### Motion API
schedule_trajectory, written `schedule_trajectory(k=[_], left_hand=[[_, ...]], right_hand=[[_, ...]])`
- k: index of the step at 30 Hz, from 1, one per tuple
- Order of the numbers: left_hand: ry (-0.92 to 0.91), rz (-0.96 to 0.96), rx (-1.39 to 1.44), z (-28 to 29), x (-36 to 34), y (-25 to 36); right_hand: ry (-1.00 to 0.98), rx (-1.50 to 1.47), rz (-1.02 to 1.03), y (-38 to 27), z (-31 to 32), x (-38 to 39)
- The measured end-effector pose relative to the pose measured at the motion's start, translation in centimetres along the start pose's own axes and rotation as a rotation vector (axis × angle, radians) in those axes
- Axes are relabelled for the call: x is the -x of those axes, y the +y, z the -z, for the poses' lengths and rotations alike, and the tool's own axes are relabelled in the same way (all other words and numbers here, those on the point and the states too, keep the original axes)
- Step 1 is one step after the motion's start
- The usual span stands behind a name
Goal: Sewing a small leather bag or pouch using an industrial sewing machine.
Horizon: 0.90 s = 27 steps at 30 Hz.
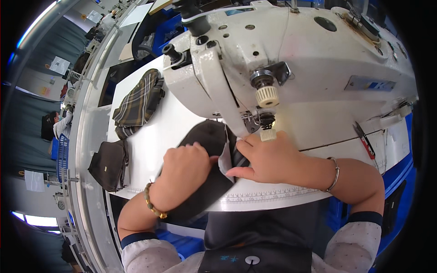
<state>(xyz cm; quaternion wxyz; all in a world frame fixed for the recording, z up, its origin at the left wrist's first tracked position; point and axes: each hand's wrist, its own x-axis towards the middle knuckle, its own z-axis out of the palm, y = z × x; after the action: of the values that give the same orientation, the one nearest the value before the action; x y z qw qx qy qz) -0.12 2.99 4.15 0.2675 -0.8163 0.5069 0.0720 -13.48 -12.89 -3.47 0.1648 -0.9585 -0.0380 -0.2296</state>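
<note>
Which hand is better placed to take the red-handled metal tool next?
Probably the right hand: the red-handled metal tool lies on its side of the white table. The left hand is farther away, over dark brown fabric.

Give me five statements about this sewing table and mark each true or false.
1. The left hand is on the dark cloth. True.
2. The right hand holds a tool. False: its fingers are at the cloth; the red-handled snips lie apart.
3. A plaid piece lies left of the sewing machine. True.
4. Matching bands are worn left and right. False: a beaded bracelet is left, a metal bangle right.
5. The machine is mostly white. True.
</note>
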Motion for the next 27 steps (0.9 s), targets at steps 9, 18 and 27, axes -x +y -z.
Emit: schedule_trajectory(k=[9, 18, 27], left_hand=[[0.404, -0.188, 0.491, 0.1, -3.2, -3.0], [0.089, -0.281, 1.008, -2.6, -4.6, -4.0], [0.037, -0.479, 1.221, -2.5, -4.3, -4.1]], right_hand=[[-0.005, -0.201, -0.075, 0.2, 0.0, -0.2], [-0.117, -0.388, -0.248, -0.2, 1.0, -0.3], [-0.135, -0.888, -0.521, 0.3, 0.8, -0.9]])
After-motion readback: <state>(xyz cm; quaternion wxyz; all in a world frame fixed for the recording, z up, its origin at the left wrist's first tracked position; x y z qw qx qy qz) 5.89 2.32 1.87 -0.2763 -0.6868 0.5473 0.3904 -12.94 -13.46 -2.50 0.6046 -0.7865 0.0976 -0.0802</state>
